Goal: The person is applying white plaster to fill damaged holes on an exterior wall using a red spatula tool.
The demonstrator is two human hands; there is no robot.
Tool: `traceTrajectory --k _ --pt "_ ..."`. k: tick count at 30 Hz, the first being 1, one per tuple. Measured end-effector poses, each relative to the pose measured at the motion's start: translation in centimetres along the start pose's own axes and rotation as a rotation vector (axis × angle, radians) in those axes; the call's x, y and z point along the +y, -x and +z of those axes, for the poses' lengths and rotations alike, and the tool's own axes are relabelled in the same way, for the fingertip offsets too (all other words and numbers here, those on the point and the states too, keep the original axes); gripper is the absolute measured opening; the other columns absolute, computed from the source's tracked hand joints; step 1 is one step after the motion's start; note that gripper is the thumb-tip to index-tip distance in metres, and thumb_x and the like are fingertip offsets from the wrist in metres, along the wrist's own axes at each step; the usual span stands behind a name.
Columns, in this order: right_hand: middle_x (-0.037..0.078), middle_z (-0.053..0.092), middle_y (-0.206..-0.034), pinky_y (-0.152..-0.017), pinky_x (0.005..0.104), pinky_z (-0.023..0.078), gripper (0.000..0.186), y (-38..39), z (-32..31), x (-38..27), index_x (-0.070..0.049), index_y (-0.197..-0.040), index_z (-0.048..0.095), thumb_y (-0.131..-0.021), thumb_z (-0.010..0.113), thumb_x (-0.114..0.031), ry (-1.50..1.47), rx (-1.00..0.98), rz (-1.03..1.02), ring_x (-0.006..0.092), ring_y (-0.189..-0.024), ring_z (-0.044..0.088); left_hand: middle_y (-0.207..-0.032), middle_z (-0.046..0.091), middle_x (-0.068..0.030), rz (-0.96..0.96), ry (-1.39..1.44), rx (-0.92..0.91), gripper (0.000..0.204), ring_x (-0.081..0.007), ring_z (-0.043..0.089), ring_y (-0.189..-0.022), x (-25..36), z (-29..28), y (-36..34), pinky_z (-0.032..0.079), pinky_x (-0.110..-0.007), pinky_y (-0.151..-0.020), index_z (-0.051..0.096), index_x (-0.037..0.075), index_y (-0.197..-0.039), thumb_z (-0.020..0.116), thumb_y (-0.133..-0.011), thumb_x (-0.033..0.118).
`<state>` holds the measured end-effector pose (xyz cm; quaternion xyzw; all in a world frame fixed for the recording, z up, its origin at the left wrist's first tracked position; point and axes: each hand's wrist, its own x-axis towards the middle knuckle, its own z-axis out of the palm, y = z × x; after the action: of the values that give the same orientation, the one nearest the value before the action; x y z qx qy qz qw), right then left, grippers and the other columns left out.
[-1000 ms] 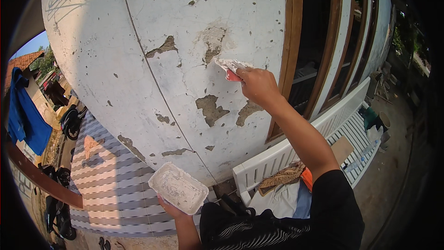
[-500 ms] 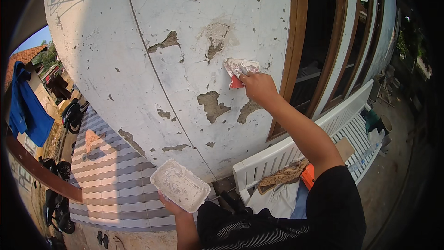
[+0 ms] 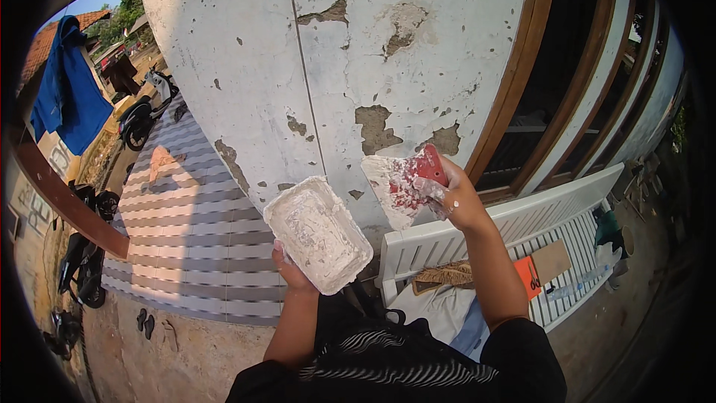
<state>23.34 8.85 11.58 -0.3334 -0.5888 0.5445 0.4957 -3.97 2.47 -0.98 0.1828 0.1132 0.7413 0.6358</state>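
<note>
My left hand (image 3: 291,267) grips a shallow rectangular tub (image 3: 319,235) from its lower left side; white filler paste coats its inside and rim. Just right of the tub, my right hand (image 3: 456,198) is closed round a red putty scraper (image 3: 426,172). White paste covers much of its broad blade, which points left toward the tub without touching it. Smears of paste also mark my right fingers. Behind both hands rises a white wall (image 3: 253,67) with flaked patches baring grey-brown plaster, among them one patch (image 3: 378,130) just above the scraper.
Brown wooden window frames (image 3: 514,67) stand to the right. Below them a white slatted bench (image 3: 503,225) holds cloth, an orange item (image 3: 526,277) and a board (image 3: 547,262). Striped tiles (image 3: 201,254) cover the left floor; motorbikes and a hanging blue cloth (image 3: 71,97) lie beyond.
My right hand has drawn the scraper off the wall and down beside the tub, turning its blade leftward. The tub has risen slightly to the right. My view has shifted lower and left.
</note>
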Motion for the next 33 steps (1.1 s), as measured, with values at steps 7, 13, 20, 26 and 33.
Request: traceTrajectory --k 7,13,20,26,33 --pt "0.015 0.068 -0.097 -0.076 0.0307 0.051 0.049 0.6 3.6 0.1 0.006 -0.131 0.048 -0.088 0.067 -0.007 0.434 -0.118 -0.197 0.0176 -0.084 0.065 -0.148 0.039 -0.0177 0.006 -0.127 -0.091 0.082 -0.0393 0.044 -0.131 0.0 1.2 0.8 0.041 -0.057 -0.105 0.027 0.011 -0.15 0.046 -0.088 0.06" --pt "0.019 0.066 -0.083 -0.074 0.0334 0.051 0.036 0.6 6.7 -1.1 0.005 -0.116 0.053 -0.086 0.068 -0.007 0.62 -0.061 -0.12 0.0228 -0.077 0.066 -0.144 0.043 -0.0178 -0.001 -0.152 -0.057 0.084 -0.0344 0.048 -0.129 -0.4 0.8 1.4 0.042 -0.05 -0.106 0.029 0.005 -0.148 0.052 -0.087 0.056" --pt "0.024 0.064 -0.079 -0.066 0.0486 0.047 0.036 -0.6 7.2 -0.5 -0.001 -0.114 0.053 -0.081 0.066 -0.008 0.928 -0.081 -0.226 0.0442 -0.076 0.062 -0.14 0.048 -0.0184 -0.134 -0.231 -0.125 0.08 -0.033 0.053 -0.124 -0.8 0.8 1.8 0.044 -0.047 -0.105 0.032 0.002 -0.146 0.052 -0.089 0.054" --pt "0.019 0.066 -0.077 -0.064 0.0508 0.047 0.037 -1.3 7.2 -2.2 -0.009 -0.112 0.056 -0.075 0.065 -0.006 1.131 -0.191 -0.307 0.0418 -0.073 0.063 -0.138 0.05 -0.0195 -0.197 -0.298 -0.067 0.075 -0.0333 0.055 -0.122 -0.2 2.0 1.7 0.046 -0.047 -0.103 0.034 0.001 -0.145 0.042 -0.093 0.056" --pt "0.016 0.067 -0.073 -0.06 0.0485 0.049 0.038 -2.1 6.9 -2.6 -0.014 -0.111 0.06 -0.073 0.064 -0.009 1.197 -0.295 -0.389 0.0377 -0.07 0.066 -0.137 0.051 -0.0198 -0.255 -0.275 -0.097 0.074 -0.032 0.055 -0.122 -0.4 2.7 1.7 0.045 -0.046 -0.104 0.036 0.001 -0.144 0.037 -0.095 0.056"
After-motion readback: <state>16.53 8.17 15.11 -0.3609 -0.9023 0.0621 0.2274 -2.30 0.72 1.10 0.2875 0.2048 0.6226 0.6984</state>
